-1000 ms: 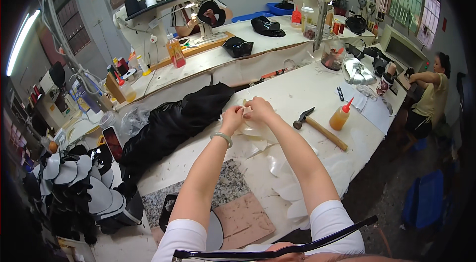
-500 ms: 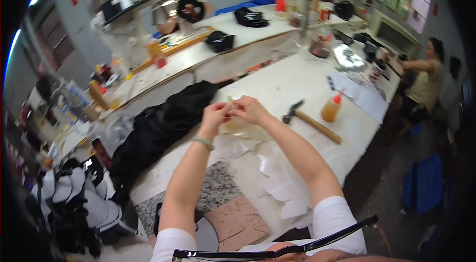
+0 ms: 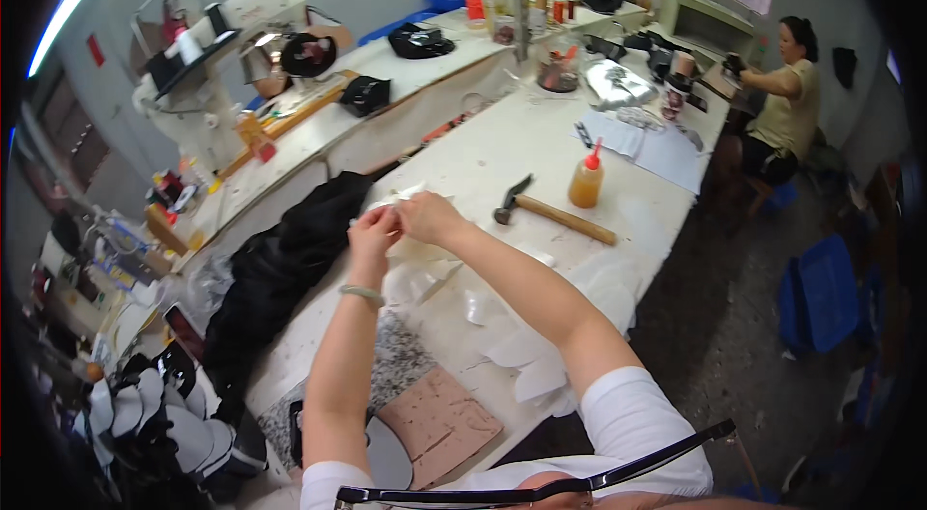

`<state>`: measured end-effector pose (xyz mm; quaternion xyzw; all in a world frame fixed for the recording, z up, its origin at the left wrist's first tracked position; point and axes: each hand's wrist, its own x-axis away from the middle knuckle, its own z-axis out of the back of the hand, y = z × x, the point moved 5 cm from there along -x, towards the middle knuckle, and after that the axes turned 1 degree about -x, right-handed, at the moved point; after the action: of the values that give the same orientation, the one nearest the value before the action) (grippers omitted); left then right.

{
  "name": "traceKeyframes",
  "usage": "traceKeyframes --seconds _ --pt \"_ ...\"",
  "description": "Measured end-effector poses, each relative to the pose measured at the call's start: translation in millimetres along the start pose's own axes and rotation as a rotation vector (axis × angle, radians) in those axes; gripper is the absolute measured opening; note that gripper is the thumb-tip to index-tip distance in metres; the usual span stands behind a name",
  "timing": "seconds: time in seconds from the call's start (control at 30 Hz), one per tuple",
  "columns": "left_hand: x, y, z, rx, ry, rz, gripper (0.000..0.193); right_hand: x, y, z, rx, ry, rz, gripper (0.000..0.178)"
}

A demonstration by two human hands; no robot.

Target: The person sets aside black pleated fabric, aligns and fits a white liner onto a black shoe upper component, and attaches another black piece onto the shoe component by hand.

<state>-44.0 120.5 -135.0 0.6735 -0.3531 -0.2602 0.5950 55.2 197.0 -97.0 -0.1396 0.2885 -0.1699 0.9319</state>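
Note:
My left hand [image 3: 373, 234] and my right hand [image 3: 430, 218] meet above the white table, fingers closed and nearly touching. Between them is a thin, crumpled white piece [image 3: 413, 190], jutting out beyond the fingertips; whether it is paper, film or cloth I cannot tell. A hammer [image 3: 560, 217] with a wooden handle lies to the right of my right hand. Past its handle stands a squeeze bottle [image 3: 586, 180] of amber liquid with a red nozzle. Black cloth [image 3: 290, 254] is heaped left of my left hand. Loose white sheets [image 3: 521, 341] lie beneath my right forearm.
Nearer me are a speckled stone slab [image 3: 401, 353] and a brown board [image 3: 442, 428]. Black and grey pieces [image 3: 183, 423] are piled at the lower left. Sewing machines [image 3: 256, 8] line the far bench. Another person [image 3: 784, 99] sits at the right, beyond a blue crate [image 3: 821, 293].
The view has swung right, so the table's things sit further left. My hands remain together; the white piece now shows clearly beyond my fingertips, and my right hand covers more of it.

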Motion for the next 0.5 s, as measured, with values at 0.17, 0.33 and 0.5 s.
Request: traceKeyframes --seconds 0.17,0.33,0.5 --pt "-6.0 -4.1 -19.9 -0.060 -0.024 -0.055 0.019 11.6 2.7 -10.7 0.390 0.090 0.179 0.010" --pt "-23.3 -18.4 -21.9 -0.208 0.089 -0.100 0.019 15.1 8.8 -11.6 0.400 0.185 0.117 0.012" --pt "-13.6 -13.1 -1.0 -0.344 0.277 -0.094 0.018 38.3 73.2 20.6 -0.321 0.441 -0.376 0.025"
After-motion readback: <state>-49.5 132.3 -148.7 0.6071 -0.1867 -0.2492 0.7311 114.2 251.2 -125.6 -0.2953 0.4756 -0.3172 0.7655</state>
